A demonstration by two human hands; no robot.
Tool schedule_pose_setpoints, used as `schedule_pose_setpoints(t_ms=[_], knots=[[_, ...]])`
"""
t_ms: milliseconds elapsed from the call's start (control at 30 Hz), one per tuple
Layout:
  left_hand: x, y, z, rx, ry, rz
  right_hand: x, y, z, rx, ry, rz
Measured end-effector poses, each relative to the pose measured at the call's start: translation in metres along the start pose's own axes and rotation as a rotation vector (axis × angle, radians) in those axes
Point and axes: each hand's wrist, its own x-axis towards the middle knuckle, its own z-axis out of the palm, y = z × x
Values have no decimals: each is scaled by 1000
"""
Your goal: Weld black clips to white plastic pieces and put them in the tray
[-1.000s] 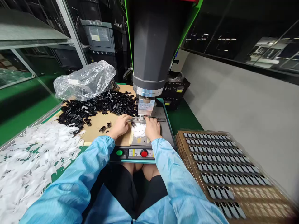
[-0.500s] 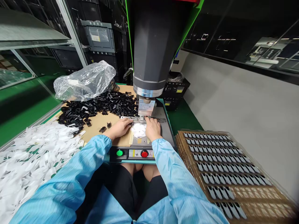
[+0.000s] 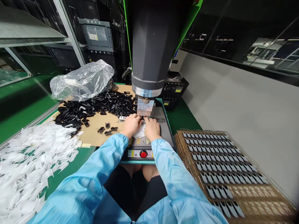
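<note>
My left hand point(image 3: 132, 125) and my right hand point(image 3: 151, 128) meet side by side at the metal fixture point(image 3: 153, 118) under the press head point(image 3: 145, 105) of a big grey machine point(image 3: 151, 46). Fingertips of both hands touch a small part at the fixture; what they pinch is hidden by the fingers. A little heap of white parts point(image 3: 140, 133) lies on the machine's base plate point(image 3: 167, 133) between my wrists. Both arms wear light blue sleeves.
A pile of small black parts point(image 3: 93, 107) covers a cardboard sheet point(image 3: 98, 137) at left, with a clear plastic bag point(image 3: 83, 81) behind. White parts point(image 3: 30, 158) spread at far left. Stacked trays of finished pieces point(image 3: 224, 168) stand at right. A red button point(image 3: 143, 154) faces me.
My left hand has moved right from the cardboard's edge to the fixture, joining my right hand. My left sleeve now hides the green button. The view has shifted slightly.
</note>
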Motion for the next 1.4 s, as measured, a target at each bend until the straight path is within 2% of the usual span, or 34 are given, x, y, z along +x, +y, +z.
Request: schedule_pose_setpoints(t_ms=[100,200,333,400,500,667,800,900,1067,1233,1400], knots=[[-1,6,-6,86,-57,9,1,1,-1,32,26,-7],[-2,6,-13,84,-109,4,-3,10,0,111,91,-28],[-15,-6,-21,-55,-72,-13,-18,36,11,294,239,97],[-31,-15,-25,-131,-14,-37,-26,50,18,380,259,162],[-68,-26,-31,-169,0,-38,-35,60,22,435,225,146],[-132,-32,-48,-96,-101,9,-51,50,14,398,181,59],[-161,-39,-61,-79,-232,91,-80,43,9,327,196,43],[-169,-49,-65,-7,-304,170,-106,48,14,240,249,38],[-166,-60,-64,37,-315,183,-134,66,31,120,293,-3],[-162,-59,-66,31,-326,166,-136,71,38,88,289,-6],[-162,-56,-64,52,-335,158,-122,54,20,96,247,115]])
